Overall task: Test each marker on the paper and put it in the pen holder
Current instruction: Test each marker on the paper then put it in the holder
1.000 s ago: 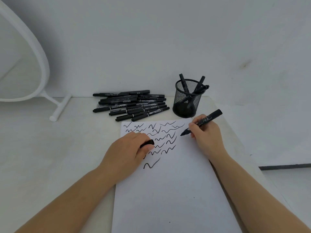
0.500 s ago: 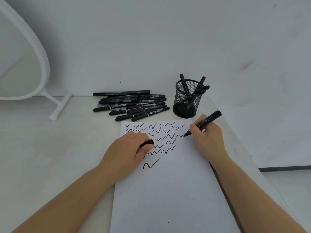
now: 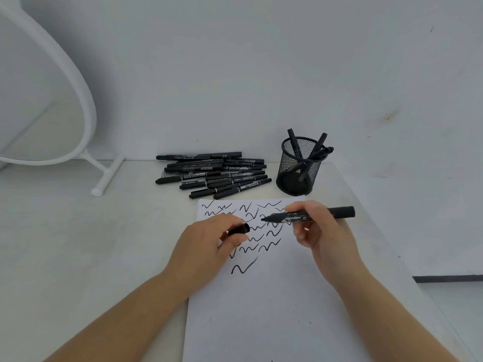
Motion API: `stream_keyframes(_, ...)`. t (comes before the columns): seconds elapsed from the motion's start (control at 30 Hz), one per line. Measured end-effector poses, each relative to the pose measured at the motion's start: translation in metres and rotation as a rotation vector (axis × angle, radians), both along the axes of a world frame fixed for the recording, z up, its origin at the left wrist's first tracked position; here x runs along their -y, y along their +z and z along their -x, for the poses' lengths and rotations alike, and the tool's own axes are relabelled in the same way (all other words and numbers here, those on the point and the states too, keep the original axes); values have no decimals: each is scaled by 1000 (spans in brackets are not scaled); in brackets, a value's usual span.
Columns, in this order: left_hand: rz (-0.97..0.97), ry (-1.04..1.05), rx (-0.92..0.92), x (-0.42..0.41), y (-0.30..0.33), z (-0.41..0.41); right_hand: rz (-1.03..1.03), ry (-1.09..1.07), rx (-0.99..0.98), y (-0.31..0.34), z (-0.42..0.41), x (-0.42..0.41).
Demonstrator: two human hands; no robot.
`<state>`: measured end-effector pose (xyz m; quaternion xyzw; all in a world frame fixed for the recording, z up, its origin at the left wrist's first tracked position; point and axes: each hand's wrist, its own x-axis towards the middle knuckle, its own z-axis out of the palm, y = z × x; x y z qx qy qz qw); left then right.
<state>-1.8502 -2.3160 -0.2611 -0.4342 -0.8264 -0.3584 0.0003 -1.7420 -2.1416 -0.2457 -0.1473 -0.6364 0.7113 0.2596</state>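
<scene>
Right hand (image 3: 322, 231) pinches the marker (image 3: 313, 217) (uncapped); left hand (image 3: 209, 246) grips its cap (image 3: 239, 229).

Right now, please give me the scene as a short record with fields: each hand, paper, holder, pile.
left hand: holds the cap, resting on the paper
right hand: holds the uncapped marker level, tip toward the cap
paper: rows of black squiggles on its far part
holder: black mesh, several markers inside
pile: capped markers lying left of the holder
</scene>
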Motion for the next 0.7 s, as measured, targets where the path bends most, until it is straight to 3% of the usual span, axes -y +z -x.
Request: stream_keyframes(0.7, -36, -70, -67, 2, 7, -11, -35, 149, 124, -4, -2, 10)
